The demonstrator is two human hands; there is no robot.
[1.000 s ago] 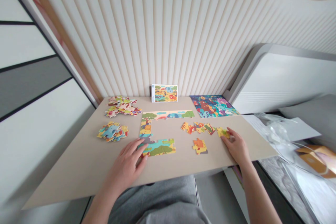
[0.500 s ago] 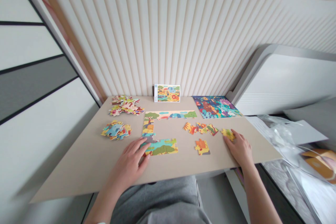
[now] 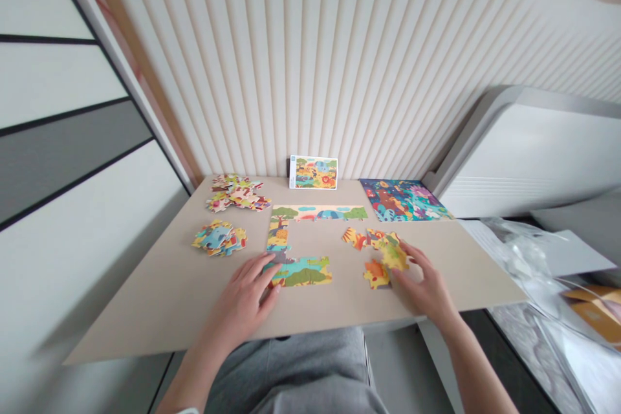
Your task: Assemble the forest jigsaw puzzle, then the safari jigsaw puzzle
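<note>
One left hand [image 3: 245, 301], one right hand [image 3: 427, 288], one tabletop [image 3: 160, 301], two heaps of jigsaw pieces [image 3: 220, 237] [image 3: 237, 195], one partly assembled jigsaw [image 3: 305, 273], one picture card [image 3: 316, 173], one dark-blue animal picture [image 3: 407, 199], one yellow-green jigsaw piece [image 3: 395, 256] are visible.

Lifted the yellow piece [image 3: 394, 257] off the table [image 3: 315, 239] with the right hand [image 3: 423, 281] and carried it leftward. Now holding it at the hand's left side, partly hiding the orange piece [image 3: 374, 272] and green piece [image 3: 391, 237], formerly in full view and farther left of the hand.
</note>
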